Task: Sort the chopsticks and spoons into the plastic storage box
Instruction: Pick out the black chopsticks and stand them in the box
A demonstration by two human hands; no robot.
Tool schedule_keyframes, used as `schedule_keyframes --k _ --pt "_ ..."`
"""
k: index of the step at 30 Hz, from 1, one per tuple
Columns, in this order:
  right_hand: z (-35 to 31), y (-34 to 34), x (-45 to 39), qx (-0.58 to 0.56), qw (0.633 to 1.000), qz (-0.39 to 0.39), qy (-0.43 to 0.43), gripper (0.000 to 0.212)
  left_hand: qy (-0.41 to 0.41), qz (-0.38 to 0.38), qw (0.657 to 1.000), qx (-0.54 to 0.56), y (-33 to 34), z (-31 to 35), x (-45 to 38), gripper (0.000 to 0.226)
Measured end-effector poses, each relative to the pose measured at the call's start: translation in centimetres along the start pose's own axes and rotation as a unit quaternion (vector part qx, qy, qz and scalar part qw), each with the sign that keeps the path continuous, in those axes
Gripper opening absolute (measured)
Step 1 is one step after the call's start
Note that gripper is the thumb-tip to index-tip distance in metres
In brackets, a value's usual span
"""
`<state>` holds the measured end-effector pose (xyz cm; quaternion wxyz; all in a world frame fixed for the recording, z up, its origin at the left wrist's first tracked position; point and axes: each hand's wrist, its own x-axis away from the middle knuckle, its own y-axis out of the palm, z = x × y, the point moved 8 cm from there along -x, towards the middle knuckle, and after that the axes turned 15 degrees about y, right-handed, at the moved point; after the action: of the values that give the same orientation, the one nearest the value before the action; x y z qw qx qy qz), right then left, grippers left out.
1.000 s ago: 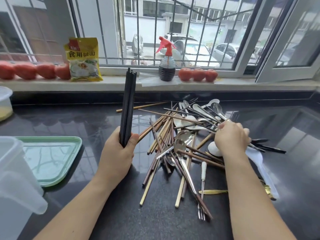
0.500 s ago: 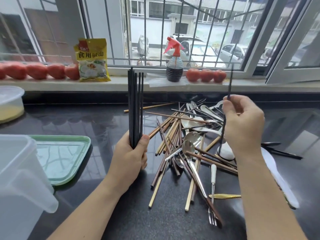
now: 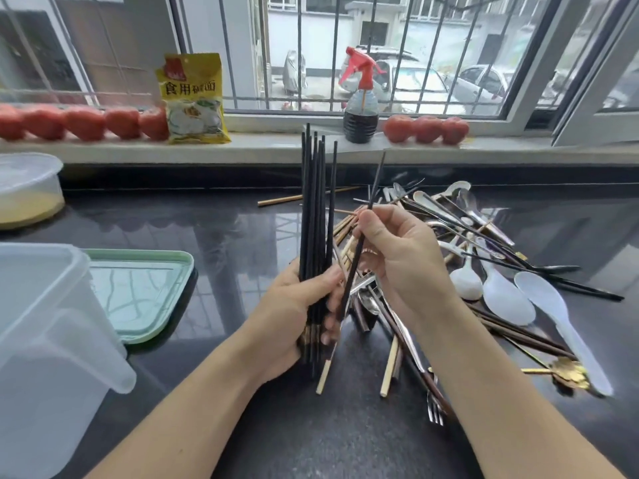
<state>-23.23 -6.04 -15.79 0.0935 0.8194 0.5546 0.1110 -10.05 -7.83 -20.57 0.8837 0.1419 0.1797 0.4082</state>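
Note:
My left hand (image 3: 294,312) grips a bundle of black chopsticks (image 3: 315,209) standing upright over the dark counter. My right hand (image 3: 404,257) pinches a single black chopstick (image 3: 375,181), tilted, with its lower end by the left hand's fingers next to the bundle. A mixed pile of wooden chopsticks, metal spoons and forks (image 3: 390,326) lies behind and right of the hands. White spoons (image 3: 505,299) lie at the pile's right. The translucent plastic storage box (image 3: 45,340) stands at the lower left.
A green lid or tray (image 3: 138,292) lies beside the box. A lidded round container (image 3: 27,188) sits at far left. On the windowsill stand tomatoes (image 3: 86,122), a yellow packet (image 3: 193,98) and a spray bottle (image 3: 361,108). A gold utensil (image 3: 567,371) lies at the right.
My right hand lifted one black chopstick out of the pile and carried it left to the bundle in my left hand. The bundle stayed upright.

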Motion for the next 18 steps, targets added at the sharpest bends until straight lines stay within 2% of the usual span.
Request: schedule_keyframes --k 3,7,9,11,12,14,16,18 --pt "-0.2 0.2 0.2 -0.005 1.000 -0.001 -0.018 0.005 0.009 -0.013 1.000 0.019 0.2 0.3 -0.1 0.015" --pt "-0.8 1.7 1.2 0.093 0.990 -0.001 -0.102 0.002 0.055 -0.050 0.997 -0.033 0.4 0.6 -0.1 0.016" --pt "-1.2 2.5 1.8 0.150 0.979 -0.015 -0.139 0.009 0.136 -0.036 0.984 -0.112 -0.4 1.8 -0.5 0.017" --pt "-1.6 2.4 2.0 0.188 0.971 -0.001 -0.148 0.017 0.236 0.021 0.948 -0.211 -2.3 3.8 -0.9 0.019" --pt "-1.7 1.7 1.8 0.198 0.969 0.029 -0.142 0.018 0.274 0.049 0.930 -0.241 -3.3 4.7 -1.0 0.017" --pt "-1.9 -0.6 1.1 0.192 0.968 0.115 -0.114 0.013 0.305 0.091 0.918 -0.237 -5.0 5.4 -1.1 0.011" --pt "-2.2 -3.7 0.4 0.169 0.960 0.203 -0.088 0.012 0.285 0.104 0.925 -0.229 -5.8 4.4 -1.4 0.013" --pt "-2.6 -6.8 -0.3 0.168 0.943 0.279 -0.071 0.016 0.233 0.091 0.937 -0.245 -5.8 2.8 -1.9 0.015"
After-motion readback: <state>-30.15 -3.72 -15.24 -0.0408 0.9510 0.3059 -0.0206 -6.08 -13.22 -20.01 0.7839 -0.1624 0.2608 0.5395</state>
